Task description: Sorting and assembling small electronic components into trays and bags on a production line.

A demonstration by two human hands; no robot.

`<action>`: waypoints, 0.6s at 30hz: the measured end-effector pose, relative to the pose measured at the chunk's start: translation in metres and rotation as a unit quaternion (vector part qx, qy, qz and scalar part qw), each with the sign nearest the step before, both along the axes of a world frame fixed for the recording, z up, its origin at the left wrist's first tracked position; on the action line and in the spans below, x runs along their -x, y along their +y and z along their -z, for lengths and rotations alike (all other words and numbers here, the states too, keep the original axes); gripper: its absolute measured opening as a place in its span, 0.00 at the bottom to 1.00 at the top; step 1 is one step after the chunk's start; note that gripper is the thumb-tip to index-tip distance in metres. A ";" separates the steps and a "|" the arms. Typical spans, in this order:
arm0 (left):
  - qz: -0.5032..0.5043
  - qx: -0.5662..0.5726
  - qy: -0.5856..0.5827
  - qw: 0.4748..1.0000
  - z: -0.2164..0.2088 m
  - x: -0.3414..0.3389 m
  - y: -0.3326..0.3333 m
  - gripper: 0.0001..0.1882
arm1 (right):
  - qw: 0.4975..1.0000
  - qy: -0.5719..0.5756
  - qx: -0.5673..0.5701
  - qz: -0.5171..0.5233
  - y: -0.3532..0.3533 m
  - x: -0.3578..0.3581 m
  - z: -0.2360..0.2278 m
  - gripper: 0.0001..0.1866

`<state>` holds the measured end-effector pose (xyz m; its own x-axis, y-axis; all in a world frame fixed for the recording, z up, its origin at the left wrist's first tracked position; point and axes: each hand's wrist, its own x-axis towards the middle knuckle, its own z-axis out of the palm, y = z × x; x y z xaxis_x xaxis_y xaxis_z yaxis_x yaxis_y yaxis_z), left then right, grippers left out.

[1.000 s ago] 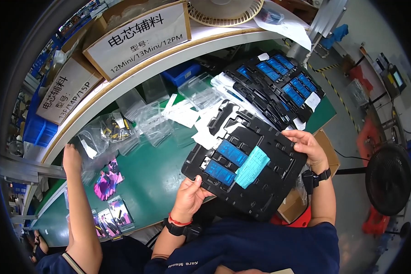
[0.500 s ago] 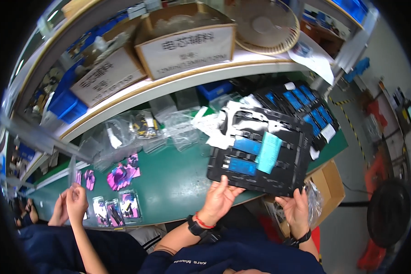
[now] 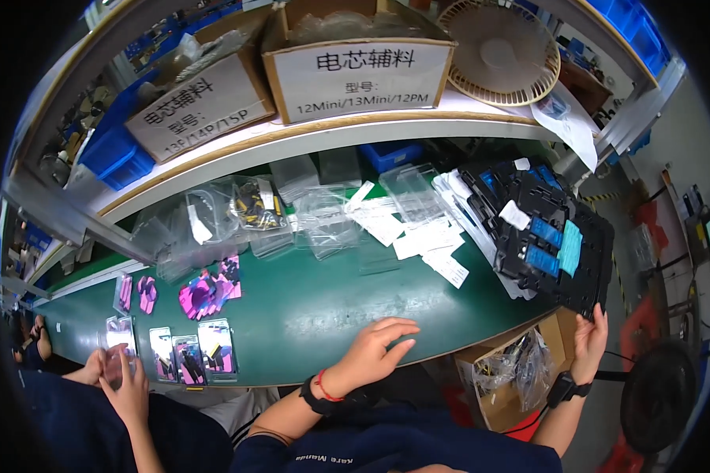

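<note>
My right hand [image 3: 586, 345] grips the near corner of a black plastic tray [image 3: 596, 264] with its fingertips. The tray lies tilted on a stack at the right end of the table. In it are blue flat pieces [image 3: 542, 260] and a folded teal slip [image 3: 571, 247]. My left hand [image 3: 377, 356] hovers over the table's front edge, holding nothing, with fingers apart. White paper slips [image 3: 430, 240] are scattered beyond it, left of the trays.
Clear plastic trays and bags [image 3: 319, 225] line the back of the green table [image 3: 315, 315]. Purple pieces [image 3: 205, 296] lie at left, beside a co-worker's hands [image 3: 126, 378]. An open carton [image 3: 481, 386] stands below the right edge. Labelled boxes [image 3: 363, 79] and a fan [image 3: 503, 51] occupy the shelf.
The black tray has moved right, from above the table onto the stack. My left hand has let go of it; my right hand has moved right with it. White slips have come into view.
</note>
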<state>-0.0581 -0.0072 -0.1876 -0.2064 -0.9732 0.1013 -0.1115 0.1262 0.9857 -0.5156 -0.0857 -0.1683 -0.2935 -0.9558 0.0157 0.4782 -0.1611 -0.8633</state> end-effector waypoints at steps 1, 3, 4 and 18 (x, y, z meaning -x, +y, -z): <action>-0.012 0.077 -0.104 0.992 -0.001 -0.007 -0.003 0.12 | 1.000 -0.004 -0.010 0.009 -0.007 0.012 0.003 0.10; -0.024 0.163 -0.248 0.955 -0.003 -0.018 -0.012 0.15 | 0.999 0.010 -0.024 0.021 -0.017 0.034 0.012 0.10; -0.017 0.156 -0.246 0.957 -0.006 -0.022 -0.018 0.15 | 0.999 0.021 -0.035 0.027 -0.020 0.029 0.010 0.10; 0.002 0.079 -0.490 0.868 -0.001 -0.053 -0.067 0.29 | 0.929 0.260 -0.215 0.151 -0.019 -0.004 -0.012 0.29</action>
